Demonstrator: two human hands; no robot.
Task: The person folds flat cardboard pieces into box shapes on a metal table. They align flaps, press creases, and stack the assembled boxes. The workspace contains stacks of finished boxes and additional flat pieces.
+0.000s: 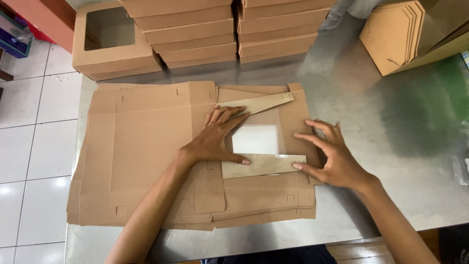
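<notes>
While both hands press on it, the top sheet is only partly folded:

Flat box sheet: a brown cardboard cutout (pixel 146 142) lies on top of a pile of the same sheets, near the front edge of the steel table (pixel 391 146); its clear window (pixel 255 138) sits between the two hands
Left hand: the left hand (pixel 217 139) lies open and flat, palm down, on the sheet just left of the window, fingers spread toward the upper flap (pixel 259 102), gripping nothing
Right hand: the right hand (pixel 334 159) is open too, fingers spread; its fingertips (pixel 298 166) push on the end of the lower flap (pixel 264 165)
Done so far: two long flaps beside the window are turned inward (one above it, one below)
Left to do: as I judge it, the rest of the panels are flat, no walls stand, and the pile underneath is untouched
Around: finished window box (pixel 115 41) and stacks of closed boxes (pixel 229 29) at the back of the table; more flat card pieces (pixel 391 34) at the back right; white tiled floor (pixel 34 146) to the left
</notes>
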